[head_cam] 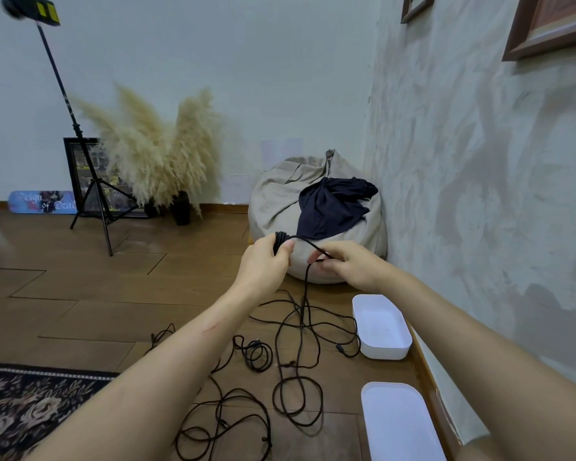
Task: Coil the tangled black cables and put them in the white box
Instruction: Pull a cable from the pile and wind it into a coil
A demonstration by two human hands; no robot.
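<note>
**Head view: one cable part-wound, the rest loose by the white box**

Head camera looks down along two bare arms over a wooden floor (113,294); the white box (384,351) stands open on that floor beside the wall. The left hand (263,261) is clenched round a small coil (281,239) of black cable, thumb laid over the loops; the right hand (346,266), just beside it, pinches the free strand (308,246) between thumb and curled fingers; both hands are raised beyond the box, to its far left. From the right hand the strand drops to the tangled black cables (296,347), sprawled on the floor left of the box; one loop reaches its left wall, though whether it touches cannot be told. A white lid (399,424) lies flat on the near side of the box, apart from it; a beige beanbag (280,197) with a dark cloth (330,204) draped over it sits beyond the box.
</note>
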